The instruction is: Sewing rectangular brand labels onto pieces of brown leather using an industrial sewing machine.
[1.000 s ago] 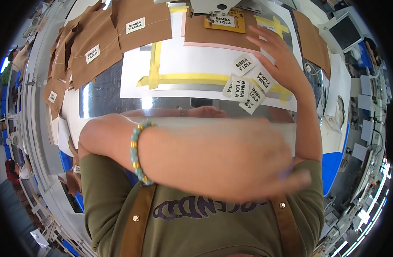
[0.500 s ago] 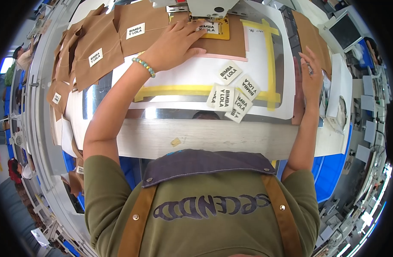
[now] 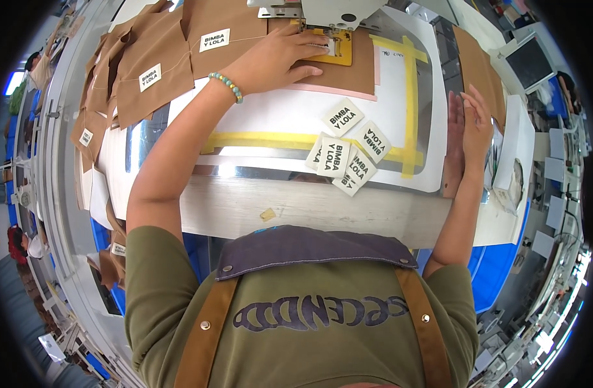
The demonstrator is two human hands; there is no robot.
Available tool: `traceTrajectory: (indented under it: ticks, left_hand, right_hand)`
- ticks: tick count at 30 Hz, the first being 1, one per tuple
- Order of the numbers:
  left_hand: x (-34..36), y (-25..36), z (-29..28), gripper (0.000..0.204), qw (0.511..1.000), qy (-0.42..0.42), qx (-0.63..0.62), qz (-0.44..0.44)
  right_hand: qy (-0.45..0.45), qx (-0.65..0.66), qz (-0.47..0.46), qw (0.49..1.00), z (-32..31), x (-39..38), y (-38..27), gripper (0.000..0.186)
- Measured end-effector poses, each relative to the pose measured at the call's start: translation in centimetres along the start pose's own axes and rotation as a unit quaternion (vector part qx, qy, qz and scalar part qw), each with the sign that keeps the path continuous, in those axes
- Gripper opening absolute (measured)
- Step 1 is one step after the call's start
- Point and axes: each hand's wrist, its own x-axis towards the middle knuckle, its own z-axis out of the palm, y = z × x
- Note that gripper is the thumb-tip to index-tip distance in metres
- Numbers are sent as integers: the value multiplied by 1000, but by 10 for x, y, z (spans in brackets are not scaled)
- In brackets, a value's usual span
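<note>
The left hand (image 3: 277, 57), a bracelet (image 3: 230, 84) of green and yellow beads at its wrist, lies palm down on the far side of the work area. Its fingers are extended and a little apart, gripping nothing that shows; the fingertips reach over a yellow frame (image 3: 346, 57) and cover part of its opening. That frame sits on a brown panel (image 3: 364, 74) with a pink edge, beneath the sewing machine head (image 3: 338, 13).

The right hand (image 3: 477, 129) is well apart, at the right edge of the shiny metal plate (image 3: 270, 173), which mirrors it. It is loosely open, fingers pointing toward the far side, with nothing visible in its grasp; whether it touches the plate cannot be told.

Between the arms, toward the near edge of the white sheet (image 3: 251, 119), lies a loose cluster of pale printed labels (image 3: 333, 157), some overlapping and some across the yellow tape (image 3: 409, 103). On the left, overlapping brown pieces (image 3: 157, 100) bear similar labels. Another brown panel lies on the far right (image 3: 477, 71), near a dark screen (image 3: 529, 64).
</note>
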Motion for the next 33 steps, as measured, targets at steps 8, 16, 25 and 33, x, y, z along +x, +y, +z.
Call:
traceTrajectory:
  ticks: [8,16,25,33]
  left_hand:
    - [1,-5,-1,40,1000,-17,2,6]
    - [4,-5,-3,37,999,-35,-3,-7]
    - [18,-20,0,40,1000,-9,-1,-14]
    - [8,-18,-6,49,997,-16,-32,-63]
  right_hand:
    - [8,-20,-11,1000,-2,2,10,24]
    - [20,3,-6,1000,-2,2,13,23]
    - [28,-14,-19,999,1,-1,4,20]
    - [25,-51,-47,997,2,-6,12,21]
